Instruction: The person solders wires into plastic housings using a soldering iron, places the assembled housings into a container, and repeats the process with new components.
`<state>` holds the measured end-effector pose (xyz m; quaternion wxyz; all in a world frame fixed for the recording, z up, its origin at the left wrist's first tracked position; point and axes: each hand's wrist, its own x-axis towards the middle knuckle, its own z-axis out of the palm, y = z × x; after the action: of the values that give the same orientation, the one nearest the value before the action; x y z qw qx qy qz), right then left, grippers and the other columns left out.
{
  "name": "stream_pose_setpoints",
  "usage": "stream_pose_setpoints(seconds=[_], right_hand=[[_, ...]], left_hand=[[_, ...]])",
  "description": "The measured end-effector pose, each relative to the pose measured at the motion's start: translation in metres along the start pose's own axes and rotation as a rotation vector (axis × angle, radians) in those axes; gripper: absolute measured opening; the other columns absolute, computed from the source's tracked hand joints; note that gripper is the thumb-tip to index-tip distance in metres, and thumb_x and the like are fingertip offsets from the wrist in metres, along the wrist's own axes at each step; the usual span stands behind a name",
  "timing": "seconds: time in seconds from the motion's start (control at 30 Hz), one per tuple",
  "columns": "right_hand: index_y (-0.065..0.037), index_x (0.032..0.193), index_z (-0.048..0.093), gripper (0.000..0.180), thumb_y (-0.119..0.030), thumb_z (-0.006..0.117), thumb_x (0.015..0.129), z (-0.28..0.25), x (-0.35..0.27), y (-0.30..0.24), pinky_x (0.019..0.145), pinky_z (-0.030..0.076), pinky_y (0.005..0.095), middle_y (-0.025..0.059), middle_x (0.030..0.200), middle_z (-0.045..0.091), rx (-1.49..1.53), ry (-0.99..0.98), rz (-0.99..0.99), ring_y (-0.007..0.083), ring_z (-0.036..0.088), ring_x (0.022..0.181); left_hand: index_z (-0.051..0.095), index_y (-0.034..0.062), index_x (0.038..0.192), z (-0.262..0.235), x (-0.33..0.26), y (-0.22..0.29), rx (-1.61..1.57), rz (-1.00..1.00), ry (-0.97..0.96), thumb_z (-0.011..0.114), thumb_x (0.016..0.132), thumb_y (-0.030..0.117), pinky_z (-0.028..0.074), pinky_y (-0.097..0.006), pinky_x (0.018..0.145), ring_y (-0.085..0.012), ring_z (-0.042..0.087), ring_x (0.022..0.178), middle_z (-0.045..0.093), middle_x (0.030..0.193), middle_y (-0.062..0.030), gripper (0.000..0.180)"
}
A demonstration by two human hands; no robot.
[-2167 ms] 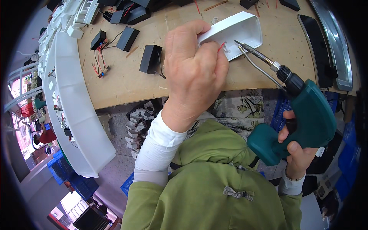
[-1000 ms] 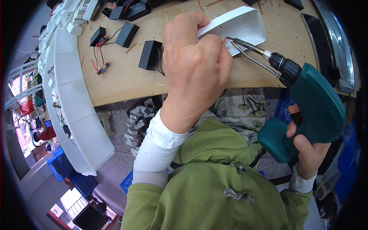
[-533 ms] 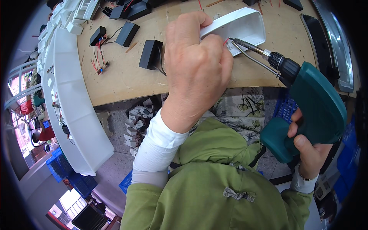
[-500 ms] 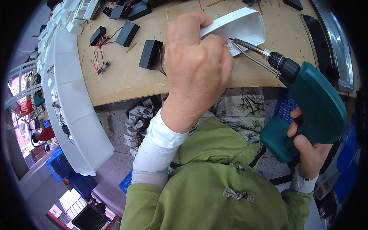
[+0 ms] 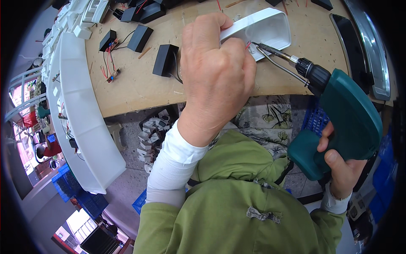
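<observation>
My left hand (image 5: 216, 70) is closed on the near left rim of a white plastic housing (image 5: 274, 30), which sits tilted on the board-topped table with its hollow side showing. A short red wire (image 5: 248, 45) sticks out by the fingertips; whether they pinch it is hidden. My right hand (image 5: 344, 167) grips a green soldering gun (image 5: 353, 112) by its handle. Its dark tip (image 5: 259, 44) and the thin metal feed tube (image 5: 281, 67) beside it reach over the housing's near edge, close to the red wire. What the tip touches is too small to tell.
Black boxes (image 5: 165, 60) with leads lie left of my hand, near a small wired circuit board (image 5: 113, 75). A long white tray (image 5: 86, 114) runs along the table's left side. At right lies a dark flat panel (image 5: 351, 46). Below stands a container of small white parts (image 5: 152, 135).
The white housing and my left hand have shifted very slightly left. The soldering gun stays almost where it was, its tip still by the red wire.
</observation>
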<state>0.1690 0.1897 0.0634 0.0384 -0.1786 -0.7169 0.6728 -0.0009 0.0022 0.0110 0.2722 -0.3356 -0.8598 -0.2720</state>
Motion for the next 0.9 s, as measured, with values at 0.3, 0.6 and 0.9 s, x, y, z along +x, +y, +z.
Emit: stream_pose_setpoints(seconds=[0.3,0.6,0.9], right_hand=[[0.007,0.125,0.039,0.065,-0.015,0.066,0.071,-0.0006,-0.0001,0.0035,0.063,0.047,0.0276,0.0216,0.105,0.055,-0.006,0.023,-0.051,0.0163,0.056,0.071],[0.007,0.127,0.037,0.066,-0.004,0.064,0.068,-0.0009,0.0004,0.0041,0.066,0.049,0.0286,0.0242,0.106,0.055,0.048,0.01,-0.03,0.0166,0.057,0.073],[0.007,0.126,0.038,0.065,-0.004,0.064,0.067,-0.0007,0.0016,0.0033,0.066,0.049,0.0282,0.024,0.105,0.055,0.053,0.014,-0.028,0.0162,0.057,0.073]], left_hand=[[0.063,-0.0009,0.07,-0.0007,-0.0009,0.0025,0.045,0.015,0.0,0.065,0.063,0.003,0.043,-0.034,0.07,-0.0276,0.053,0.08,0.056,0.089,-0.0151,0.008],[0.065,0.0006,0.076,0.0006,-0.0055,0.0003,0.039,0.05,0.038,0.067,0.064,0.003,0.043,-0.034,0.071,-0.0272,0.054,0.084,0.057,0.093,-0.0147,0.013],[0.066,0.0017,0.076,0.0,-0.0061,0.0012,0.04,0.037,0.004,0.068,0.064,0.002,0.043,-0.034,0.076,-0.0277,0.053,0.089,0.057,0.098,-0.0143,0.012]])
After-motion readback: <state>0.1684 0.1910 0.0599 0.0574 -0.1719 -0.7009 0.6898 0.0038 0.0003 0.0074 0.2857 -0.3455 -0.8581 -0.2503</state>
